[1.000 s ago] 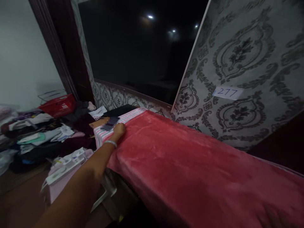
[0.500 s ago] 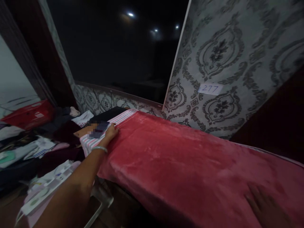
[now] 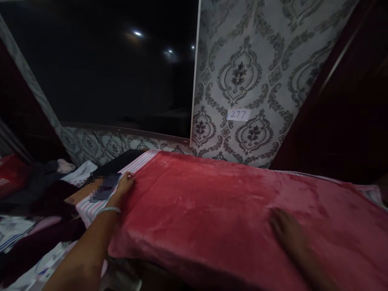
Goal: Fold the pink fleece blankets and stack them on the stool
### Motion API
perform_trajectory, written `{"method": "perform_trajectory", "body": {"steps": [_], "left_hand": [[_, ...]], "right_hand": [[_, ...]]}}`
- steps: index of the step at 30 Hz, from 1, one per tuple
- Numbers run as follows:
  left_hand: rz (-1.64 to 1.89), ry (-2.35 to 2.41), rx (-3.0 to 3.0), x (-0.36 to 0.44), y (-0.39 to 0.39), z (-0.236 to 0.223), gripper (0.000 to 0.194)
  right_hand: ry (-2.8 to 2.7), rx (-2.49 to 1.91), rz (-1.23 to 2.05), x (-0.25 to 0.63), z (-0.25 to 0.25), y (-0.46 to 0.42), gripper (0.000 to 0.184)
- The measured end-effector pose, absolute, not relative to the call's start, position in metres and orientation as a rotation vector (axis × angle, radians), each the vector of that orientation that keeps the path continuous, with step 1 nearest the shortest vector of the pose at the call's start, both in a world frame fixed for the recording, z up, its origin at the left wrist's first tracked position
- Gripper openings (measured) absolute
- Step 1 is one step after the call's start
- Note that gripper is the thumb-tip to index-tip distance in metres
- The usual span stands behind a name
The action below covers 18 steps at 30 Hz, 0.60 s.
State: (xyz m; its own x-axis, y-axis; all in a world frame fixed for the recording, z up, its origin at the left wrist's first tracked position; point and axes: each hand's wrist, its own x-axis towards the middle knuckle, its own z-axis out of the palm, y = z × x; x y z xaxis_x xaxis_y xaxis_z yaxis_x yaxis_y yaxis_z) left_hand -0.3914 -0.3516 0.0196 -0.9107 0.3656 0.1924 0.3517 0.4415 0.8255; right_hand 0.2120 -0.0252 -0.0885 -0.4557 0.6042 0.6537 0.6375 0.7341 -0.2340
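A red plush blanket [image 3: 194, 202] lies spread over a long surface, with a striped white, pink and grey band along its left end. At that left end my left hand [image 3: 125, 184] has its fingers curled at the border of the plush and the stripes; its fingertips are partly hidden. A dark flat rectangular thing [image 3: 107, 186] lies right beside this hand, next to a brown, partly blurred piece. Farther right, my right hand [image 3: 286, 230] rests palm down on the plush, its fingers stretched out and slightly smeared.
Behind the blanket a large dark screen [image 3: 121, 72] hangs on the patterned wall. A paper label marked 277 [image 3: 238, 114] is stuck there. Piled clothes [image 3: 39, 234] and a red bag [image 3: 12, 173] are on the left. Dark wood [image 3: 333, 121] stands at right.
The view has turned to the right. My right hand has moved left and farther forward over the blanket. My left hand keeps its place at the striped end.
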Motion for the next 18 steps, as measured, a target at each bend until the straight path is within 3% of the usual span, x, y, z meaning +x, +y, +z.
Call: {"method": "perform_trajectory", "body": {"steps": [8, 18], "left_hand": [[1.567, 2.372, 0.776, -0.397, -0.358, 0.018, 0.027], [1.559, 2.333, 0.777, -0.407, -0.353, 0.018, 0.03]], "right_hand": [[-2.386, -0.585, 0.407, 0.041, -0.049, -0.103, 0.021], [-2.431, -0.81, 0.393, -0.019, -0.048, -0.108, 0.019]]}}
